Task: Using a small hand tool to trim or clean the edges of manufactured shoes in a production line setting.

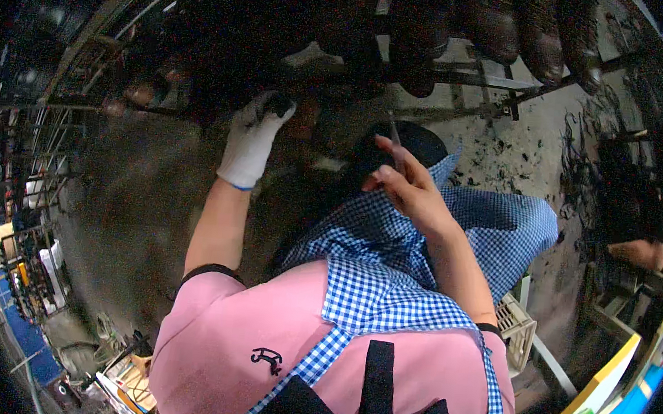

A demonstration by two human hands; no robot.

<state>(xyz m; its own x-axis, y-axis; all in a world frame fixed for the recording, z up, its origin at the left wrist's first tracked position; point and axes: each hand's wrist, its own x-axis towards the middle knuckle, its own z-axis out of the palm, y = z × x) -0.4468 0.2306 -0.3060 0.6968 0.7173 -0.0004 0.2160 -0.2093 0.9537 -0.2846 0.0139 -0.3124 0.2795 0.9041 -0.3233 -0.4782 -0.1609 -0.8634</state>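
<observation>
My left hand (258, 131) wears a white knitted glove with dark smudges. Its fingers are curled at the edge of a dark mass, and what they hold is too dark to make out. My bare right hand (412, 184) grips a slim, pointed metal tool (394, 130), its narrow tip aimed up and away from me. The tool's exact kind is unclear. Beyond both hands, long, rounded, glossy dark-brown pieces (541, 44) hang side by side at the top. Below my right hand, a blue-and-white checked apron (387, 291) covers my lap.
Black scraps (502, 155) litter the floor at the right. A metal rack bar (469, 79) crosses beneath the hanging pieces. A pale plastic crate (516, 333) stands by my right elbow. At far right a blurred bare part of another person (643, 254) shows. Shelving (14, 179) lines the left.
</observation>
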